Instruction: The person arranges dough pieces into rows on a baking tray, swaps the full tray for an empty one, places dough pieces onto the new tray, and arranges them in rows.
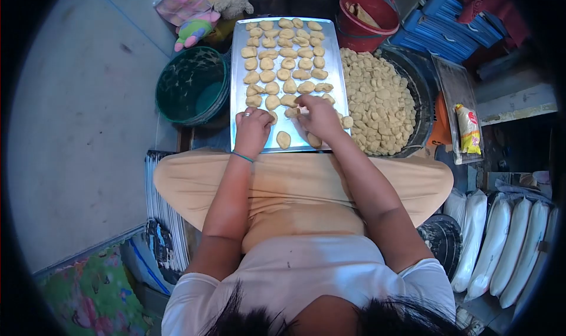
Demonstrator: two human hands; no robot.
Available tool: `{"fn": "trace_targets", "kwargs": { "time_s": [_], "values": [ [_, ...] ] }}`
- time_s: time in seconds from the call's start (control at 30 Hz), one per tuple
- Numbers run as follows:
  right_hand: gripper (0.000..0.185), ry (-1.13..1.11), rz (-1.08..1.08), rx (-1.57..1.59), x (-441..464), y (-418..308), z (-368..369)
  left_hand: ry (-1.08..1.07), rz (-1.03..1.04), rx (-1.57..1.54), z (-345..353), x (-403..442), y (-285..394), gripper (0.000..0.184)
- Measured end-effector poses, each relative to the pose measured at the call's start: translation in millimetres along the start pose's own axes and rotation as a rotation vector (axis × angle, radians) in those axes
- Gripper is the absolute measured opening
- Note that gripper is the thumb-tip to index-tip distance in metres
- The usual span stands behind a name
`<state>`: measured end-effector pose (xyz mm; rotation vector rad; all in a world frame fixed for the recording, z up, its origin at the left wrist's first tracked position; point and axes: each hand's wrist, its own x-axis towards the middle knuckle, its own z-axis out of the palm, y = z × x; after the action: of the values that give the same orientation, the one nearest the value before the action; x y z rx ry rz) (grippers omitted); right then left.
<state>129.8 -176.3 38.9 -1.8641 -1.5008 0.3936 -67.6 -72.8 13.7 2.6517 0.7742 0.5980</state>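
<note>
Your two hands are over the near end of the metal tray (240, 82), which stands in the upper middle of the frame, its near edge by your lap. Rows of flattened dough pieces (288, 63) cover the tray from its far end down to where you are working; nearer you they lie more loosely, with one oval piece alone close to the near edge.

Your left hand (253, 127), a ring on one finger and a teal band (242, 156) at the wrist, is at the tray's lower left. Its fingers are bent and partly closed, with a dough piece at its right side; you cannot tell from here whether they grip it. Your right hand (319, 119) is to the right of it, fingers curled and reaching left, the tips by dough pieces in the lower rows. How tightly they close, and whether anything is pinched between them, is hidden. Another dough piece shows just below that hand.

Right of the tray, a wide black basin (422, 91) holds a large heap of dough lumps (377, 103). A red bucket (359, 36) stands above it, at the upper right of the tray, and a green bucket (193, 85) is at the tray's left. Toward the right of the frame, a yellow and white packet (468, 129) lies on a dark flat tray (452, 94).
</note>
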Motion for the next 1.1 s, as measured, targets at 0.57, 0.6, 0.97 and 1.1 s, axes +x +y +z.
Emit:
{"fn": "trace_targets", "kwargs": {
  "time_s": [0.57, 0.6, 0.97, 1.1],
  "values": [
    [0.037, 0.014, 0.224, -0.042, -31, 40, -17, 0.066, 0.147, 0.013, 22, 27, 62, 0.032],
    [0.035, 0.014, 0.216, 0.002, -32, 41, -17, 0.028, 0.156, -0.003, 27, 31, 66, 0.032],
    [0.017, 0.268, 0.225, 0.418, -37, 67, -21, -0.057, 0.147, 0.045, 47, 47, 79, 0.027],
    [0.016, 0.285, 0.397, 0.834, -33, 76, -29, -0.056, 0.233, -0.011, 52, 39, 92, 0.025]
  ]
}}
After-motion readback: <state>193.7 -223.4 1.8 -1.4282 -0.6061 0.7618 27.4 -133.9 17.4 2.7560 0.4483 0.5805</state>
